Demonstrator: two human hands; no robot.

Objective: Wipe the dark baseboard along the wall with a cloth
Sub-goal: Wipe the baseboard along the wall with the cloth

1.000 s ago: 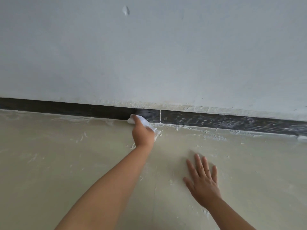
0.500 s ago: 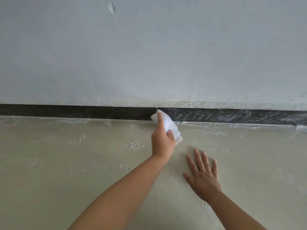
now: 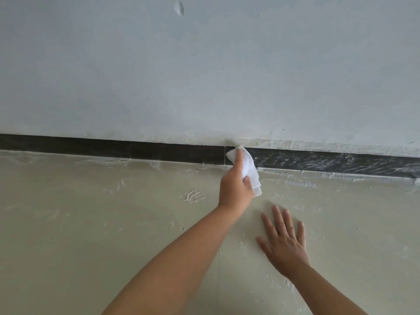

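Head view: a person crouches facing a wall, both bare arms reaching forward over a pale floor.
Left hand: it reaches from the lower left toward the wall and grips a white cloth, fingers curled round the bunched fabric, forefinger stretched along it toward the wall.
White cloth: crumpled, its far end pressed against the dark baseboard right beside a thin vertical seam; its near end hangs loose past the knuckles, just above the floor.
Dark baseboard: a narrow dark strip running left to right where the wall meets the floor. Left of the seam it looks evenly dark; right of the cloth it is streaked with pale smears.
Right hand: flat on the floor, palm down, fingers straight and spread, holding nothing, nearer than the cloth and to its right.
Floor: beige, scattered with white scuffs and crusted flecks, thickest along the baseboard's foot.
Wall: pale grey, rough along its lower edge, with a small raised blob high up.
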